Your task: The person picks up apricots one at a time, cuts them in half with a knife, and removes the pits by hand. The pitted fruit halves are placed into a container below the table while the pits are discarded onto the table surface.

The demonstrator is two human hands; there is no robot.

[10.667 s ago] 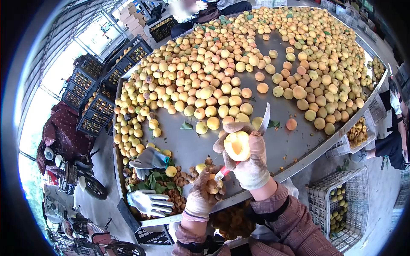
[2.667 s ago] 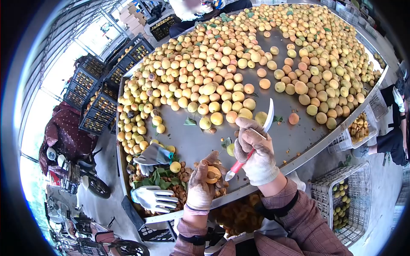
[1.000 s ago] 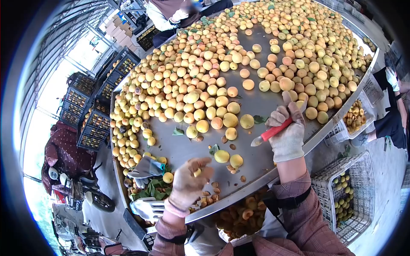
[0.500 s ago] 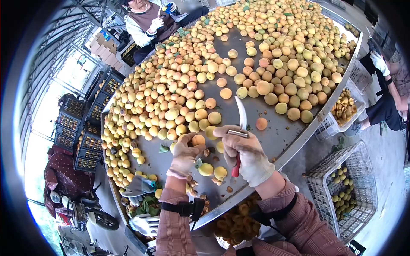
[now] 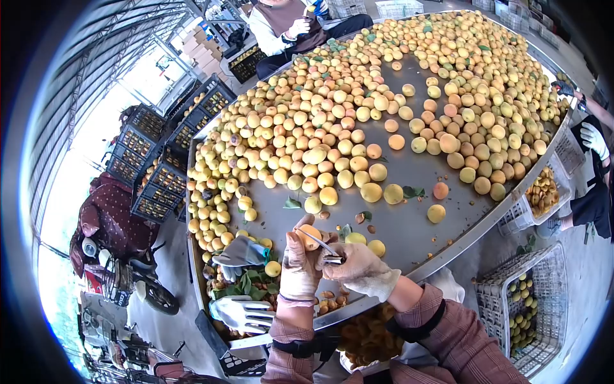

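Observation:
My left hand (image 5: 298, 272), in a pale glove, is closed around an apricot (image 5: 309, 237) above the near edge of the metal table (image 5: 268, 211). In my gloved right hand (image 5: 363, 267) is a curved-blade knife (image 5: 334, 259), its blade laid against the fruit. My fingers cover most of the handle. Just beyond my hands lie two loose apricots (image 5: 376, 248) and some brown pits. More pits (image 5: 327, 302) are gathered by the table's near edge. Below that edge, in front of my body, sits a container of cut apricots (image 5: 368, 338).
A grey glove (image 5: 243, 252), green leaves (image 5: 248, 286) and a white glove (image 5: 242, 313) lie left of my hands. Apricots (image 5: 307, 137) heap across the table. White crates (image 5: 521, 307) stand right, dark crates (image 5: 163, 185) left. A person (image 5: 297, 29) sits at the far side; another person's gloved hand (image 5: 595, 139) shows right.
My hands have come together nearer the table edge, and the knife blade has swung from upright onto the apricot. A loose apricot now lies farther right. The view has shifted.

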